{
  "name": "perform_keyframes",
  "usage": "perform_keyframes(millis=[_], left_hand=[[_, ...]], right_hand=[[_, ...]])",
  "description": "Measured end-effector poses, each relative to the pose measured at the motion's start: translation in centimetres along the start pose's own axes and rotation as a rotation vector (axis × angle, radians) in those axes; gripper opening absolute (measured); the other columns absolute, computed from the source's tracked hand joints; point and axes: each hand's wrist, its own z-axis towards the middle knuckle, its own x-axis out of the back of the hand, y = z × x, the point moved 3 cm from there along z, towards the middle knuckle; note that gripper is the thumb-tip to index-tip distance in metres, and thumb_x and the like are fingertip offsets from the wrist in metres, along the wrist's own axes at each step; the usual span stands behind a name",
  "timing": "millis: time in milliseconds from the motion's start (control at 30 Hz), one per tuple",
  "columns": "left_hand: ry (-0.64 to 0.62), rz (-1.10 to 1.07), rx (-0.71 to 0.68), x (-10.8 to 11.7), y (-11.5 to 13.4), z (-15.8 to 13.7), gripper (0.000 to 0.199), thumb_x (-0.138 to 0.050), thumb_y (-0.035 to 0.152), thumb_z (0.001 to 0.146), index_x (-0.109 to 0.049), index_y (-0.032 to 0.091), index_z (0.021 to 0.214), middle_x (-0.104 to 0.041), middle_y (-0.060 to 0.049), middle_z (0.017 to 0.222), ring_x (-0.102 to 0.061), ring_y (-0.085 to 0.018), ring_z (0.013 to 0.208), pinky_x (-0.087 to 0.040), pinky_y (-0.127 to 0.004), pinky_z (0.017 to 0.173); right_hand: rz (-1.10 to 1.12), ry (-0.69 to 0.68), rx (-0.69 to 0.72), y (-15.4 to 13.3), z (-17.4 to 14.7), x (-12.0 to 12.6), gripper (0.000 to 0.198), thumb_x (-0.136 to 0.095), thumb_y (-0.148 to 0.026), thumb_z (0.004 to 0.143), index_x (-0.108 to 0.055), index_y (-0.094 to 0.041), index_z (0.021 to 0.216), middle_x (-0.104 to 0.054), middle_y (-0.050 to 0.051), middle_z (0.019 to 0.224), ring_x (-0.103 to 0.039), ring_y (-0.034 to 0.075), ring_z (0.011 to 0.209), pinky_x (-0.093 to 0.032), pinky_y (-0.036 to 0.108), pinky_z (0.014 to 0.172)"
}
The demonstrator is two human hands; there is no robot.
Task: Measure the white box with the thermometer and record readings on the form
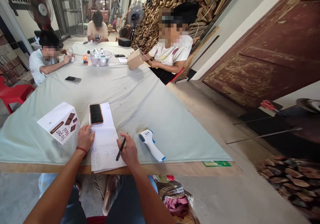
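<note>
An open notebook [106, 147] with handwriting on its lower page lies at the table's near edge. My left hand [85, 138] rests on its left edge, fingers laid out and holding nothing. In my right hand [129, 149], over the right side of the page, is a black pen [121, 149], its lower end slanting down toward the paper. A phone [96, 113] with a dark screen lies on the upper page. Left of my left hand is a white box [60, 122] with brown chocolate pictures. A white and blue infrared thermometer [152, 144] lies right of my right hand.
A pale green cloth [150, 107] covers the table. Three people sit around it; the one at right holds a cardboard box [135, 59]. Farther back are a clear basin [101, 58] with bottles and another phone [73, 80]. Stacked firewood [150, 27] lines the wall.
</note>
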Motion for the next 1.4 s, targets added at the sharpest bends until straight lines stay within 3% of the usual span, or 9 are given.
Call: perform_keyframes(millis=[167,367,767,1233,1400], left_hand=[[0.002,0.012,-0.028,-0.4,-0.2,0.0,0.035,-0.048,0.017,0.085,-0.063,0.016,0.116,-0.065,-0.011,0.125,-0.055,-0.027,0.12,-0.04,-0.046,0.112],[0.0,0.004,-0.035,-0.8,-0.6,0.0,0.044,-0.049,0.016,0.083,-0.06,0.015,0.125,-0.064,-0.011,0.13,-0.054,-0.025,0.127,-0.041,-0.045,0.112],[0.02,-0.024,0.007,-0.4,-0.6,-0.1,0.046,-0.042,0.015,0.086,-0.055,0.013,0.13,-0.069,-0.012,0.121,-0.061,-0.026,0.115,-0.042,-0.048,0.108],[0.0,-0.025,-0.074,1.5,-0.7,-3.7,0.045,-0.048,0.019,0.082,-0.057,0.016,0.126,-0.069,-0.01,0.119,-0.061,-0.026,0.114,-0.043,-0.047,0.106],[-0.002,-0.036,-0.084,1.7,-1.0,-3.6,0.044,-0.049,0.021,0.083,-0.057,0.016,0.126,-0.07,-0.01,0.117,-0.061,-0.026,0.112,-0.042,-0.047,0.106]], right_hand=[[0.0,-0.078,-0.077,1.2,5.2,-4.4,0.022,-0.054,-0.024,0.082,-0.058,-0.02,0.104,-0.068,0.011,0.103,-0.061,0.028,0.104,-0.048,0.044,0.094],[-0.026,-0.041,0.012,1.7,4.6,-7.1,0.024,-0.055,-0.021,0.081,-0.058,-0.019,0.105,-0.066,0.013,0.109,-0.057,0.029,0.112,-0.042,0.045,0.102],[0.059,0.045,-0.11,1.3,3.1,-7.2,0.024,-0.055,-0.025,0.08,-0.057,-0.019,0.104,-0.063,0.013,0.107,-0.054,0.029,0.109,-0.042,0.045,0.1],[0.075,0.023,-0.025,0.9,-0.4,-5.3,0.023,-0.052,-0.025,0.083,-0.057,-0.02,0.105,-0.065,0.011,0.114,-0.052,0.028,0.114,-0.042,0.047,0.103],[0.008,0.013,-0.012,0.8,-0.8,-5.2,0.024,-0.053,-0.024,0.084,-0.058,-0.02,0.107,-0.065,0.011,0.122,-0.051,0.029,0.117,-0.04,0.048,0.105]])
